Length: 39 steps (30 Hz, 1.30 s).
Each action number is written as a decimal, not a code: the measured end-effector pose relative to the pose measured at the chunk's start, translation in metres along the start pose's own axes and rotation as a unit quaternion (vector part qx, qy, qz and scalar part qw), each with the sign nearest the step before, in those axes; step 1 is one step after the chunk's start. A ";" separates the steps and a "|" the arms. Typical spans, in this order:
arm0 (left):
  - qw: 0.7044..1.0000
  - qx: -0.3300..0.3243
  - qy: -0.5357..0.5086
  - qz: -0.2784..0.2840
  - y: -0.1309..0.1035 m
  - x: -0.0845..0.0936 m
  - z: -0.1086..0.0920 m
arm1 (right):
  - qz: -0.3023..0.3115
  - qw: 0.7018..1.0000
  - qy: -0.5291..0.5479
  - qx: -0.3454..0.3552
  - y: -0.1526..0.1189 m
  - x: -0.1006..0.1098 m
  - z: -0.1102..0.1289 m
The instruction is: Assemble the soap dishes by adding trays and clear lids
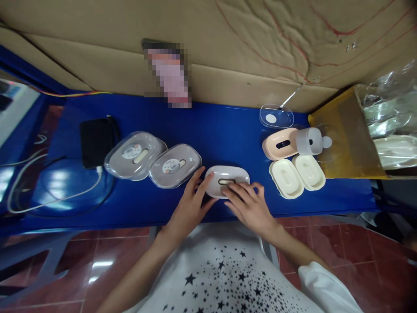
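A whitish oval plastic box (213, 188) with a slot in the middle of its top lies on the blue table in front of me. My left hand (192, 195) grips its left end, with the thumb at the near edge and the index finger along the side. Bent over its right half, my right hand (246, 200) has its fingertips at the slot (223, 181). Whether a small part is under those fingertips is hidden. Just left of my left hand are two similar oval boxes, a nearer one (192, 163) and a farther one (150, 145), under clear covers with round labels.
To the right stand a peach oval box (270, 145), a translucent cup-like piece (304, 143) and two cream trays (286, 176). Behind them is a clear oval dish (283, 119). A carton (339, 130) holds bagged parts. A black device (96, 141) with cables lies left.
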<state>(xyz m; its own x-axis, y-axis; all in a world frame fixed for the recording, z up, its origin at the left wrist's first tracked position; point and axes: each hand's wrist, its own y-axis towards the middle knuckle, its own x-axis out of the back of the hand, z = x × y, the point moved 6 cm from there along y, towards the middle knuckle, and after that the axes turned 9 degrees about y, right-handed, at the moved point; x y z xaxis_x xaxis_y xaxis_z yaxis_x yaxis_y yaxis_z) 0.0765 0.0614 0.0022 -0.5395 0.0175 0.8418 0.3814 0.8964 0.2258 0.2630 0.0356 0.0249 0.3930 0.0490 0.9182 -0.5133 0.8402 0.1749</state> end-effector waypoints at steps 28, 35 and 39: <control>0.972 -0.192 0.134 0.027 0.014 -0.031 -0.063 | -0.099 0.984 -0.079 -0.127 -0.008 0.062 -0.141; 0.996 -0.048 0.044 -0.057 0.004 -0.017 -0.036 | -0.041 0.999 0.016 0.026 -0.008 0.034 -0.044; 0.997 -0.057 0.016 -0.048 -0.001 -0.012 -0.029 | 0.019 0.997 0.049 0.062 -0.005 0.010 -0.004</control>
<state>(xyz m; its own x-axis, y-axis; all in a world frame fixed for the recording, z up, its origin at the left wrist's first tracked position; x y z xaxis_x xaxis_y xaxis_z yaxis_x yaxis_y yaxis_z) 0.1039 0.0472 0.0062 -0.5539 -0.0818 0.8286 0.4123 0.8376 0.3583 0.2722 0.0336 0.0319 0.4402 0.1367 0.8874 -0.6174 0.7637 0.1887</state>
